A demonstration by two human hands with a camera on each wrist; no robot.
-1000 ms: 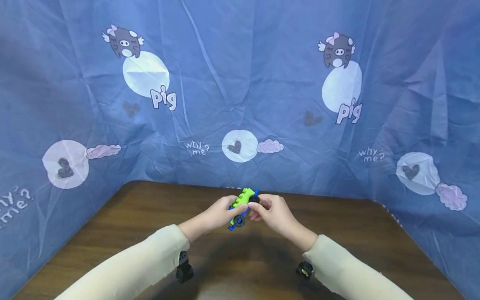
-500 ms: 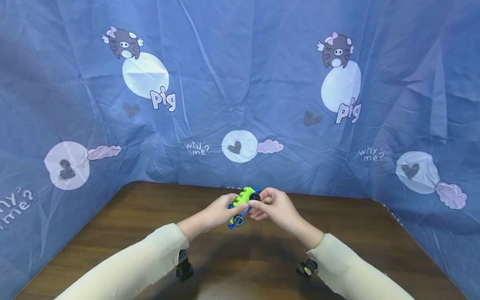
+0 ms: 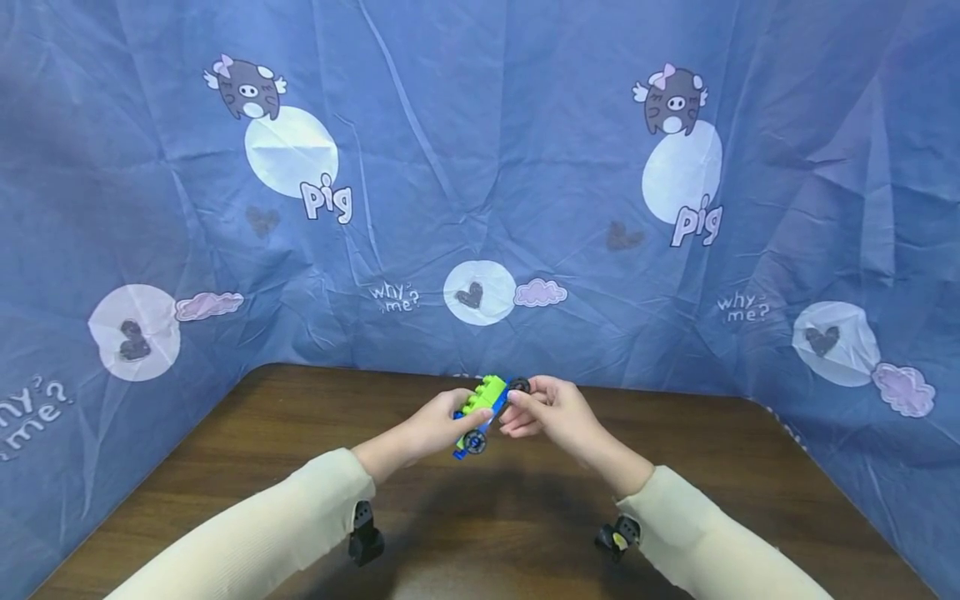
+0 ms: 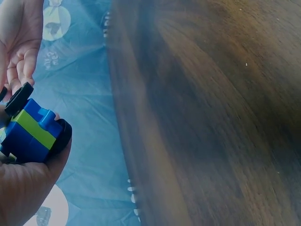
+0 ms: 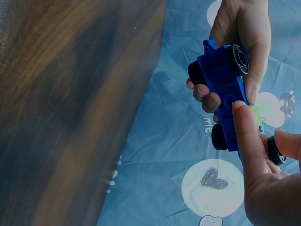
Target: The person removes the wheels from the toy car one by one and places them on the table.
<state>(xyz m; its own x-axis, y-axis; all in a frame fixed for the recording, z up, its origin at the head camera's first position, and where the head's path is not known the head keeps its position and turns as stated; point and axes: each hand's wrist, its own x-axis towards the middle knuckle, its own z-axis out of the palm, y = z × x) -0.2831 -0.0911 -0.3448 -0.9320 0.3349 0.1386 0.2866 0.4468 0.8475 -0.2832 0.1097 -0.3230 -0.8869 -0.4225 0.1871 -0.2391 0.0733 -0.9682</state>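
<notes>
Raised over the table, a small toy car (image 3: 486,394) of green and blue building blocks is gripped along its sides by my left hand (image 3: 429,429). The right wrist view shows its blue chassis (image 5: 227,92) from underneath, with black wheels on it. My right hand (image 3: 561,417) pinches one black wheel (image 5: 276,151) between thumb and fingers at the car's far end. One straight finger of that hand lies along the chassis underside. A near wheel (image 3: 474,442) sits below my left thumb. In the left wrist view, the car's blue and green end (image 4: 30,132) shows above the left palm.
The dark brown wooden table (image 3: 300,483) spreads beneath both hands. A blue cloth (image 3: 480,208) printed with pigs, hearts and clouds hangs behind and along both sides. Black wrist devices (image 3: 366,537) sit at both cream sleeves.
The right hand has shifted slightly right and up. The wheel between its fingers has moved outward and now appears more tilted. The car has turned a little in the left hand.
</notes>
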